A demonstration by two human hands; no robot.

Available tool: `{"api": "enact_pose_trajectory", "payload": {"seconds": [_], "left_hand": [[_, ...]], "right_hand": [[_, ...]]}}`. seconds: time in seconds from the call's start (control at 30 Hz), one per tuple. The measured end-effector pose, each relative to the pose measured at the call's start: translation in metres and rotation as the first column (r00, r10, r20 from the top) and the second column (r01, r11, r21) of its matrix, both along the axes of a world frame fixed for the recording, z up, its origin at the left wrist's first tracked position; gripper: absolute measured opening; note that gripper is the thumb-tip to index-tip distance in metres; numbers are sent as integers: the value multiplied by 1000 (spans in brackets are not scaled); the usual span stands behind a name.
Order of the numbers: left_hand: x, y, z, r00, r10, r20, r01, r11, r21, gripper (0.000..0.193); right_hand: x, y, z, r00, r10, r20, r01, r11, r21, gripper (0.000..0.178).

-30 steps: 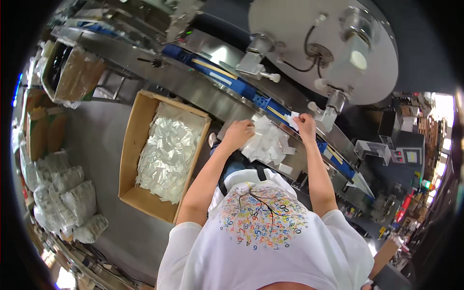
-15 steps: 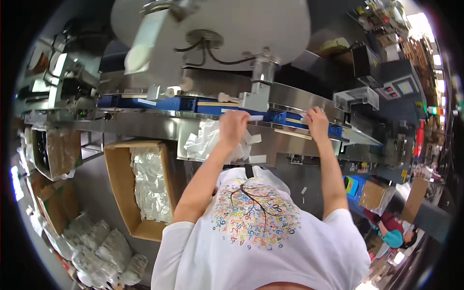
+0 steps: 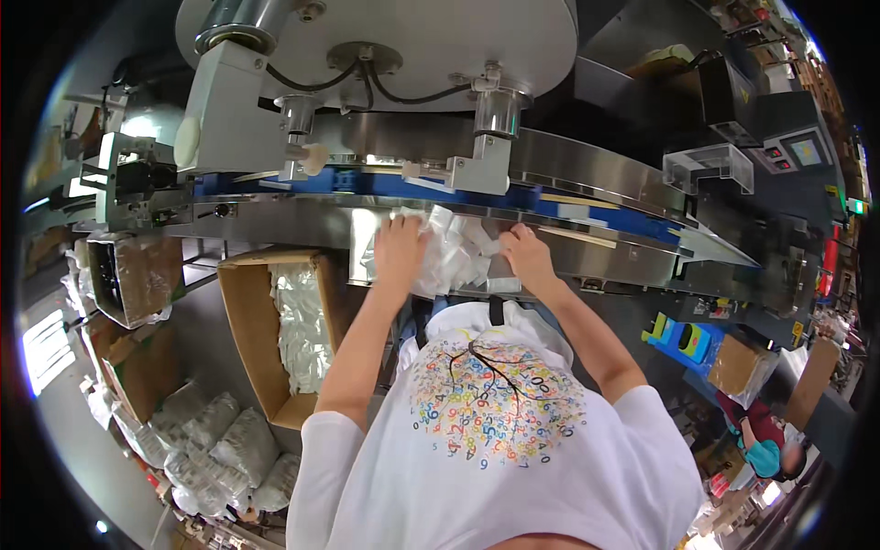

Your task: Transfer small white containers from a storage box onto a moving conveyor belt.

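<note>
Small white packets (image 3: pixel 456 257) lie heaped on the steel ledge in front of me. My left hand (image 3: pixel 401 252) rests on the left part of this heap, fingers stretched and apart. At the heap's right edge is my right hand (image 3: pixel 527 257), its fingers bent and pressed together; whatever they may hold is hidden. Just beyond both hands runs a blue conveyor (image 3: pixel 367 185) in compartments. Thin pale sticks (image 3: pixel 561 201) and a flat white packet (image 3: pixel 584 220) lie along its right stretch.
Above the conveyor hangs a round machine plate (image 3: pixel 431 41) with metal cylinders. A cardboard box (image 3: pixel 240 344) of white packets stands lower left, near filled plastic bags (image 3: pixel 243 449). At right are a transparent cover (image 3: pixel 710 170), a control panel (image 3: pixel 793 154) and another person (image 3: pixel 765 449).
My left hand has moved left and down from the conveyor onto the packets. My right hand has left the belt's edge and come left and down to the heap. The view has shifted slightly.
</note>
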State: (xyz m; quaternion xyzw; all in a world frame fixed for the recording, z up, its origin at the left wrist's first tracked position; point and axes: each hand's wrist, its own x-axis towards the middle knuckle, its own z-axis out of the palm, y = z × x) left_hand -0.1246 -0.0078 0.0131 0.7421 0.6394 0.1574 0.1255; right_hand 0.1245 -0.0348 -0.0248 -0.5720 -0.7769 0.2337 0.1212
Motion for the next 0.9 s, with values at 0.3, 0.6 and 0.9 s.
{"api": "enact_pose_trajectory", "payload": {"seconds": [0.3, 0.6, 0.9], "left_hand": [[32, -51, -7, 950, -93, -297, 21, 971, -236, 45], [13, -53, -18, 990, -66, -121, 48, 988, -144, 30], [-15, -21, 16, 590, 571, 570, -37, 725, -688, 26]], "right_hand": [[11, 80, 34, 988, -129, 83, 105, 963, 247, 13], [-44, 19, -2, 983, -137, 121, 119, 982, 149, 19], [-28, -2, 6, 964, -232, 132, 242, 968, -71, 8]]}}
